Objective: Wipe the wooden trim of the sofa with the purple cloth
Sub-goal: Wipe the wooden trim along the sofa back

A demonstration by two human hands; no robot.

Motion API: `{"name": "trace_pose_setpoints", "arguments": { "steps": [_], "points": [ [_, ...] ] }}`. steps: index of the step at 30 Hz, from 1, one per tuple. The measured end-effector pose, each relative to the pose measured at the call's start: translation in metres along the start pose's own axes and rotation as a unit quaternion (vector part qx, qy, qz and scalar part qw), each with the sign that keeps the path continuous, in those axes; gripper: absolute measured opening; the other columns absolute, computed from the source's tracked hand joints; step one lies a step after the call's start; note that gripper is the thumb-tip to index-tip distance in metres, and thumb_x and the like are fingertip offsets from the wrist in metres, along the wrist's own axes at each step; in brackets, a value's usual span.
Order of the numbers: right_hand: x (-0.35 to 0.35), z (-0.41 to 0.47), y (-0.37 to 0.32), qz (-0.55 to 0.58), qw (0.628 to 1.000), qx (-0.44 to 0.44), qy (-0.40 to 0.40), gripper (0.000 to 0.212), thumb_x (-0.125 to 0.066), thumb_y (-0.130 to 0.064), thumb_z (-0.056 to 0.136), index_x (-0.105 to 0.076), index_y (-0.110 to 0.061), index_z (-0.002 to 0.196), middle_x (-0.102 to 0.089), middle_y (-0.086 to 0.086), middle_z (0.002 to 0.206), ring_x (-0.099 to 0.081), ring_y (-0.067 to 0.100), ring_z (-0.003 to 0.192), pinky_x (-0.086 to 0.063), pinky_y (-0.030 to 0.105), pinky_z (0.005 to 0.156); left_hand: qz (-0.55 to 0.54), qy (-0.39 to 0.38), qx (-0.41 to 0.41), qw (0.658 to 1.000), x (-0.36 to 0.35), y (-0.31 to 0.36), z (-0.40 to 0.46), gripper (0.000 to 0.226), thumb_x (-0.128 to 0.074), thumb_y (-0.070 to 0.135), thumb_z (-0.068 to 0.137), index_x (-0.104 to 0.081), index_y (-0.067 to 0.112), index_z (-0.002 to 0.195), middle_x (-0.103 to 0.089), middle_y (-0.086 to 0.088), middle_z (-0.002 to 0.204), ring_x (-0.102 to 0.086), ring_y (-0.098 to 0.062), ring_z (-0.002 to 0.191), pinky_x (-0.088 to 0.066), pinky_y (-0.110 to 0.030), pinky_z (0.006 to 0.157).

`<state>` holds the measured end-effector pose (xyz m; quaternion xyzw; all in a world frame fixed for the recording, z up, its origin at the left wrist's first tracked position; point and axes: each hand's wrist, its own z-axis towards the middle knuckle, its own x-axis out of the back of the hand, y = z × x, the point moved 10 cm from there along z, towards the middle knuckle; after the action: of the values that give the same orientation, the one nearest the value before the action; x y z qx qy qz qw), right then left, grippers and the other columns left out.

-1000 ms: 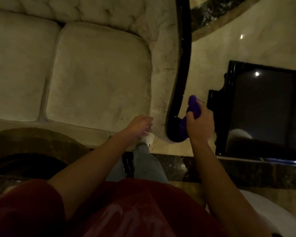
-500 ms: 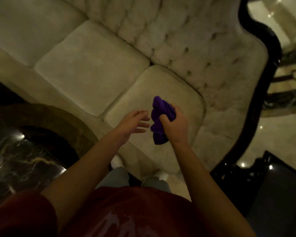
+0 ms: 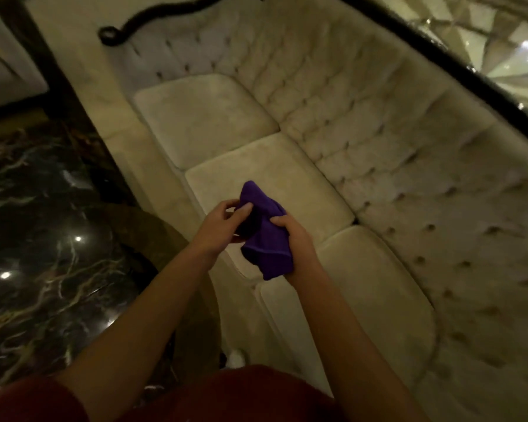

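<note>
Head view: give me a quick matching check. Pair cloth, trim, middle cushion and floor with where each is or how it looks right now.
Things:
1. cloth
2. trim
3. middle cushion
4. floor

States:
A. dark marble with pale veins, at the left
B. bunched, gripped by both hands
C. pale, directly behind the hands
D. black, along the top of the sofa back, untouched

The left hand and right hand both grip the cloth.

Pairs: 1-B, 2-D, 3-C, 4-A
</note>
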<state>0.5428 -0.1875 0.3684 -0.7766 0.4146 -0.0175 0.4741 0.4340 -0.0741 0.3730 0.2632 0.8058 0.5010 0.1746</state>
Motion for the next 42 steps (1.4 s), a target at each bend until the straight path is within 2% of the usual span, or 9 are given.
{"name": "trace_pose_setpoints", "arguments": {
  "steps": [3, 7, 11, 15, 19, 24, 31, 37, 42],
  "points": [
    [-0.055, 0.024, -0.003, 0.049, 0.996, -0.033, -0.067, 0.046, -0.071, -0.026, 0.085, -0.064, -0.006, 0.125, -0.077, 0.012, 0.102, -0.075, 0.026, 0.082, -0.062, 0.037, 0.071, -0.033, 0.052, -0.009, 0.998, 0.054, 0.020, 0.012, 0.039, -0.070, 0.043, 0.091, -0.058, 0.027, 0.125, -0.068, 0.004, 0.116, -0.070, -0.015, 0.101, -0.060, -0.019, 0.063],
    [-0.119, 0.056, -0.015, 0.056, 0.987, -0.045, -0.146, 0.053, -0.069, -0.030, 0.092, -0.061, 0.000, 0.134, -0.071, 0.022, 0.119, -0.067, 0.037, 0.102, -0.047, 0.056, 0.104, -0.043, 0.099, -0.025, 0.994, 0.112, 0.042, 0.029, 0.026, -0.074, 0.045, 0.087, -0.066, 0.032, 0.109, -0.073, 0.005, 0.111, -0.075, -0.006, 0.087, -0.058, -0.016, 0.061],
    [-0.167, 0.103, -0.015, -0.001, 0.980, -0.064, -0.187, 0.054, -0.070, -0.033, 0.093, -0.061, -0.004, 0.137, -0.064, 0.029, 0.137, -0.065, 0.041, 0.110, -0.054, 0.053, 0.098, -0.053, 0.171, -0.045, 0.983, 0.160, 0.068, 0.060, 0.046, -0.077, 0.042, 0.084, -0.066, 0.018, 0.122, -0.074, 0.001, 0.111, -0.073, -0.014, 0.099, -0.062, -0.024, 0.072],
    [-0.201, 0.164, -0.014, -0.059, 0.976, -0.077, -0.193, 0.061, -0.077, -0.039, 0.088, -0.060, -0.009, 0.139, -0.069, 0.026, 0.131, -0.063, 0.051, 0.120, -0.045, 0.065, 0.110, -0.072, 0.206, -0.060, 0.974, 0.201, 0.096, 0.107, 0.047, -0.081, 0.040, 0.081, -0.067, 0.018, 0.120, -0.074, -0.001, 0.113, -0.072, -0.018, 0.103, -0.062, -0.035, 0.084],
    [-0.249, 0.222, -0.040, -0.126, 0.962, -0.075, -0.231, 0.060, -0.081, -0.037, 0.083, -0.063, -0.013, 0.135, -0.072, 0.025, 0.127, -0.066, 0.050, 0.117, -0.052, 0.060, 0.102, -0.084, 0.238, -0.060, 0.966, 0.239, 0.134, 0.157, 0.038, -0.074, 0.042, 0.087, -0.068, 0.020, 0.117, -0.073, 0.000, 0.112, -0.071, -0.016, 0.103, -0.059, -0.028, 0.079],
    [-0.311, 0.304, -0.077, -0.177, 0.954, -0.079, -0.227, 0.047, -0.089, -0.031, 0.067, -0.077, -0.017, 0.111, -0.082, 0.012, 0.104, -0.079, 0.030, 0.088, -0.064, 0.034, 0.066, -0.131, 0.287, -0.073, 0.946, 0.299, 0.173, 0.218, 0.023, -0.067, 0.037, 0.095, -0.072, 0.020, 0.109, -0.076, 0.000, 0.107, -0.072, -0.015, 0.099, -0.059, -0.026, 0.078],
    [-0.395, 0.397, -0.114, -0.168, 0.957, -0.063, -0.229, 0.058, -0.090, -0.034, 0.051, -0.078, -0.023, 0.106, -0.083, 0.007, 0.103, -0.080, 0.027, 0.088, -0.063, 0.035, 0.066, -0.192, 0.278, -0.068, 0.939, 0.371, 0.209, 0.299, 0.025, -0.068, 0.037, 0.092, -0.071, 0.023, 0.113, -0.075, 0.005, 0.107, -0.073, -0.014, 0.098, -0.060, -0.023, 0.066],
    [-0.475, 0.479, -0.146, -0.156, 0.968, -0.038, -0.190, 0.060, -0.090, -0.041, 0.059, -0.076, -0.019, 0.113, -0.081, 0.011, 0.110, -0.079, 0.032, 0.099, -0.065, 0.042, 0.080, -0.178, 0.179, -0.030, 0.967, 0.428, 0.247, 0.398, 0.038, -0.066, 0.048, 0.090, -0.071, 0.023, 0.118, -0.078, 0.002, 0.112, -0.072, -0.019, 0.107, -0.061, -0.033, 0.077],
    [-0.553, 0.530, -0.178, -0.142, 0.979, -0.005, -0.146, 0.057, -0.089, -0.047, 0.070, -0.074, -0.018, 0.117, -0.082, 0.009, 0.107, -0.080, 0.030, 0.095, -0.065, 0.033, 0.068, -0.160, 0.121, -0.049, 0.978, 0.496, 0.311, 0.467, 0.035, -0.068, 0.044, 0.091, -0.073, 0.022, 0.118, -0.079, 0.001, 0.109, -0.075, -0.015, 0.101, -0.061, -0.027, 0.072]
  ]
}}
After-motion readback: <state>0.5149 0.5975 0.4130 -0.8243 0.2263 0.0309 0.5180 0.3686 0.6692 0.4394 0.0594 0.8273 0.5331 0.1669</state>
